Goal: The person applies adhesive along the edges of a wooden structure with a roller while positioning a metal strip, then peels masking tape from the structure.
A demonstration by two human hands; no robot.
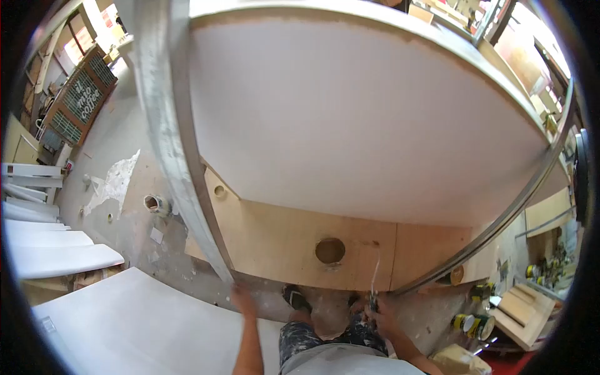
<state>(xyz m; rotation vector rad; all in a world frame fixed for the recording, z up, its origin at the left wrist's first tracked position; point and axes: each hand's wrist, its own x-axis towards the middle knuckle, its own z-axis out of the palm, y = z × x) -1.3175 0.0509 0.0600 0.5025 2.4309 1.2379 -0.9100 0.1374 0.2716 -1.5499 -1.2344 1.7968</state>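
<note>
Slipping looks the likeliest trouble to me; the left hand (242,301) is at the lower end of the pale left bar (172,131), low in the frame, and I cannot tell whether that grip is clenched round it or merely resting against it; a weak hold there could let the bar shift, and the broad white panel (369,119) filling the upper centre could be scuffed if the two rub. The right hand (387,320), right of bottom centre, has its grip closed on a small dark tool (373,304), partly hidden; a thin pale streak (375,274) rises from it across the wooden board (281,240), too blurred to tell cord from liquid; if liquid, a careless tilt could spatter the board; a shoe (295,297) is near the board's edge, so a stumble is possible too.

As for surfaces, the panel looks smooth and matt, the board bare and pale with a round hole (330,250); the grey floor (137,237) at left is blotched with white; white boards (56,250) lie together at the left edge, a lettered wooden frame (81,100) shows in the upper left, and cans (481,326) sit at lower right beside timber pieces (522,312).
</note>
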